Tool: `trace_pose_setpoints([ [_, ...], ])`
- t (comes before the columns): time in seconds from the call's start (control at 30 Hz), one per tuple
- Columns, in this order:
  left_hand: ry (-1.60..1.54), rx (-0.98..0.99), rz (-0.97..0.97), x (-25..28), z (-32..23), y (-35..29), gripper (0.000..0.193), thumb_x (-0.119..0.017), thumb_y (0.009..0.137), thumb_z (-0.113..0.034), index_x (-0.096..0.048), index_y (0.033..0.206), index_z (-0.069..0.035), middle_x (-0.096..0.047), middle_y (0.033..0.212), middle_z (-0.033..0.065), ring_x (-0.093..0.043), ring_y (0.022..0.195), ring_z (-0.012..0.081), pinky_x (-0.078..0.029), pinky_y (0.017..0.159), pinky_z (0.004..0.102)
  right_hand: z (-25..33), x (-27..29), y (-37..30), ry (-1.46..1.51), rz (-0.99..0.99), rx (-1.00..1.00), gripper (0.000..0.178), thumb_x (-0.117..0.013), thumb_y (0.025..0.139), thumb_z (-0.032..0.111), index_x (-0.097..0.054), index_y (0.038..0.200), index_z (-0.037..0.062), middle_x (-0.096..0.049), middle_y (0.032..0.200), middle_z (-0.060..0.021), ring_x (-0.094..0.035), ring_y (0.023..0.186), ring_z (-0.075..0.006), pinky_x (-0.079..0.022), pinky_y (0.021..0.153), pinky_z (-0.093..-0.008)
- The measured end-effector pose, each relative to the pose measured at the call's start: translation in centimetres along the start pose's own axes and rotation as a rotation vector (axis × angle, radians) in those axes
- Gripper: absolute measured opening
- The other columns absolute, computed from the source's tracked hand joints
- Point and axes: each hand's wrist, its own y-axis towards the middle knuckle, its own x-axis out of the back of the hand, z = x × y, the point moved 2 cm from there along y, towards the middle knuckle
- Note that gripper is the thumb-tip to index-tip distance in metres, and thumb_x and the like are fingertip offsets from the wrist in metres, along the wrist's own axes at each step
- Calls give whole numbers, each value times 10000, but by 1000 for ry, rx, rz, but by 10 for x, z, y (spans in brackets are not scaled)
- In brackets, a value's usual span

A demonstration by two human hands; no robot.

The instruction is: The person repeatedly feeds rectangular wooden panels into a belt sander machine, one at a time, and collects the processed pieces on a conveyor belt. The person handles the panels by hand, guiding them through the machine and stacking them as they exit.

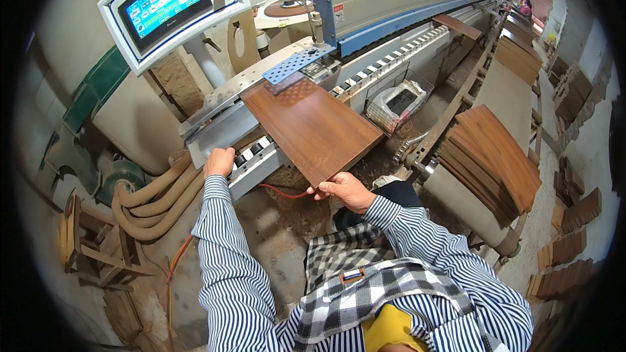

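Observation:
A brown wood-grain board (313,127) lies on the infeed end of a long edge-banding machine (404,16), its far left corner beneath a blue perforated plate (293,65). At the board's near corner, my right hand (349,190) grips the edge, with the thumb near the top and the fingers partly hidden below. My left hand (220,162) is closed against the near end of the machine's metal frame, beside a short row of black rollers (251,152). Whatever its curled fingers hold is hidden.
A control panel (166,6) with a lit screen stands at upper left. Thick hoses (156,202) and a wooden stool (104,241) are on the left. A wire basket (399,99) hangs beside the machine. Stacked boards (489,163) sit on a roller conveyor at right; another board (458,27) lies farther along.

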Motion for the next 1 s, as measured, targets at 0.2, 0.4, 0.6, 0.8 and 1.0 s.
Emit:
trace_pose_setpoints([
  [0.2, -2, -15, 8, -5, 3, 6, 368, -421, 747, -340, -697, 815, -106, -616, 963, 198, -566, 935, 348, -416, 823, 412, -3, 7, -4, -50, -150, 52, 290, -530, 886, 263, -584, 977, -7, -639, 908, -87, -588, 766, -128, -470, 725, -254],
  [0.4, -8, -24, -11, -2, 0, 2, 360, -428, 732, -333, -697, 816, -109, -618, 956, 195, -568, 926, 350, -422, 819, 406, -5, 7, -5, -34, -222, 98, 299, -530, 887, 265, -592, 908, -27, -634, 833, -97, -585, 729, -136, -475, 689, -255],
  [0.6, -42, -64, 13, 2, -4, -5, 452, -426, 753, -351, -626, 869, 37, -583, 950, 263, -548, 926, 406, -409, 809, 437, 2, 28, -11, -11, -317, 154, 329, -538, 881, 292, -584, 876, -34, -619, 775, -91, -579, 702, -135, -473, 673, -255],
  [0.8, -15, -91, -29, -10, 0, 9, 385, -442, 719, -335, -676, 829, -50, -600, 928, 237, -560, 921, 382, -421, 799, 418, 20, 60, -19, 51, -475, 129, 331, -541, 874, 339, -569, 842, 10, -605, 714, -54, -554, 628, -101, -452, 609, -228],
  [1.0, -42, -139, -79, -12, 9, 15, 412, -455, 702, -314, -627, 820, 41, -573, 876, 289, -554, 867, 422, -409, 779, 462, 43, 89, -26, 45, -606, 117, 334, -543, 870, 358, -578, 771, 40, -571, 645, -27, -531, 589, -93, -435, 567, -227],
])
